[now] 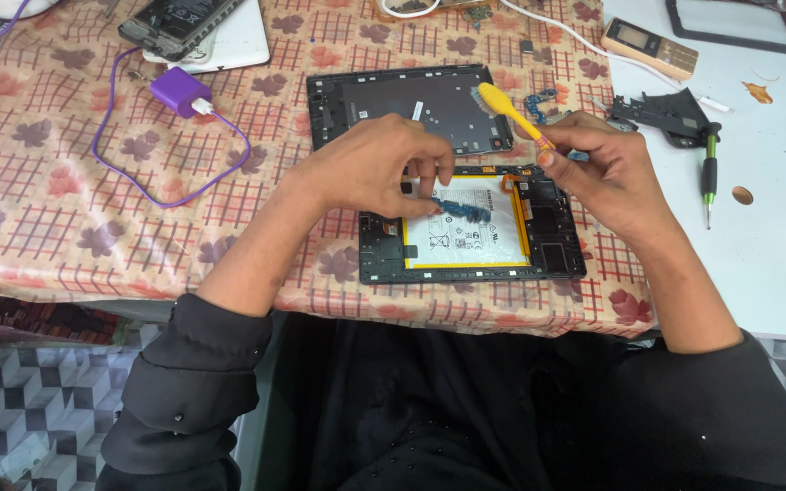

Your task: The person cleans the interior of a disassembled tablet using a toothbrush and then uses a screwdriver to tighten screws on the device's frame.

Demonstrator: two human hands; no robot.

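An opened tablet (557,245) lies near the table's front edge, its white battery (470,238) framed in yellow. My left hand (379,164) hovers over its upper left, fingertips pinching a small blue flex part (466,213) lying on the battery. My right hand (607,173) is at the tablet's upper right corner, holding a yellow toothbrush (507,105) that points up and left, bristles over the back cover. The tablet's dark back cover (393,105) lies just beyond.
A purple charger (177,90) with its cable sits at left. Another opened device (179,23) rests on a white pad at the back. A green-handled screwdriver (710,173), black bracket (661,114), small handset (649,45) and coin (742,195) lie at right.
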